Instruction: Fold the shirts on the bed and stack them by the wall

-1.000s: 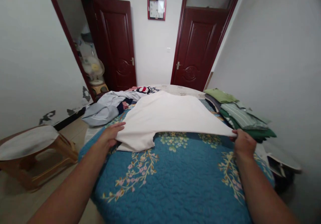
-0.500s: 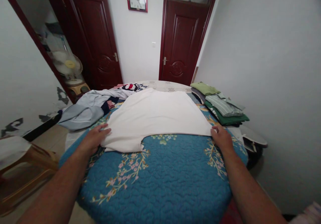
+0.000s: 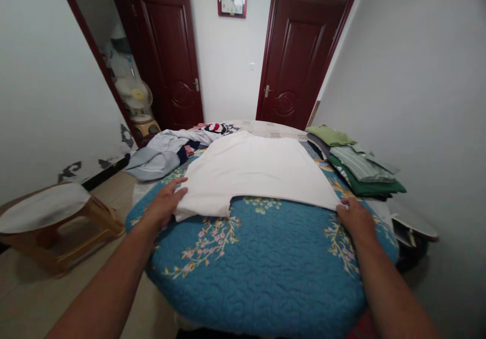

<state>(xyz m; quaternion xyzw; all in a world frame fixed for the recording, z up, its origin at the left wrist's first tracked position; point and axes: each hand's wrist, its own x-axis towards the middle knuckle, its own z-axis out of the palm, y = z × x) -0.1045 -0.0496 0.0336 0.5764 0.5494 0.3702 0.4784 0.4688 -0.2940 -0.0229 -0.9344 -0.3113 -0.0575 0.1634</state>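
Observation:
A white shirt (image 3: 250,169) lies spread flat on a round table covered by a blue quilted cloth with flower sprays (image 3: 266,263). One sleeve sticks out toward me at its left near corner. My left hand (image 3: 167,204) rests against the left edge of the shirt beside that sleeve, thumb and forefinger apart; its other fingers are partly hidden. At the right near corner, my right hand (image 3: 357,220) pinches the shirt's edge between thumb and fingers.
Left on the table is a loose heap of clothes (image 3: 155,161). Folded garments (image 3: 362,164) are stacked at the right. A stool with a pale cover (image 3: 45,207) stands left of the table, and a dark bag-like object (image 3: 413,237) sits low at the right by the wall.
My view has turned a little left, so everything sits farther right in the picture. Both hands stay at the shirt's edges, and the shirt looks nearly the same.

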